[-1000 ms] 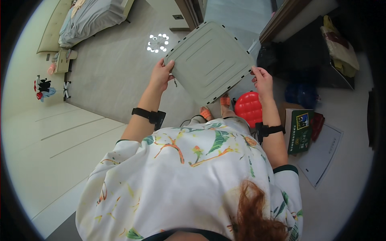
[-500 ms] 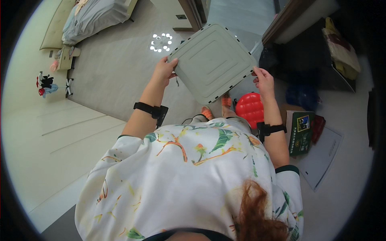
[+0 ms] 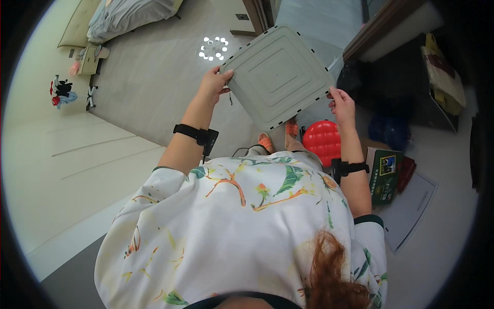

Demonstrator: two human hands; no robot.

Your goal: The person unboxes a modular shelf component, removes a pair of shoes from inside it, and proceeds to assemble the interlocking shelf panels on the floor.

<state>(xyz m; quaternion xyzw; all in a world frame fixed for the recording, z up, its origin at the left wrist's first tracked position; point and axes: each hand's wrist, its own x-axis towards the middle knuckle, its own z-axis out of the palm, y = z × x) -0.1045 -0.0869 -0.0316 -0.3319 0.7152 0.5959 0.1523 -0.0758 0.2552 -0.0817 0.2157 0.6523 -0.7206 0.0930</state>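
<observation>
A flat grey-green lid [image 3: 278, 77], roughly rectangular with rounded corners and stepped ridges, is held up in front of me above the floor. Dark slots run along its edges. My left hand [image 3: 214, 82] grips its left corner, thumb on the top face and fingers beneath. At the opposite corner, my right hand [image 3: 341, 103] pinches the rim between thumb and fingers. The lid hangs tilted, its near corner pointing toward my feet. Below my right hand sits a red inflated cushion [image 3: 322, 143] with a dimpled surface.
A green printed box [image 3: 385, 177] and a white flat panel [image 3: 411, 211] lie on the floor at right. Beyond them stands a black piece of furniture [image 3: 396, 82] with bags on it. A bed [image 3: 128, 20] and nightstand [image 3: 90, 61] are at far left, a doorway ahead.
The lid and both hands have shifted slightly right in the view, with the lid's tilt changing a little. Both hands keep their hold; the surroundings shift slightly too.
</observation>
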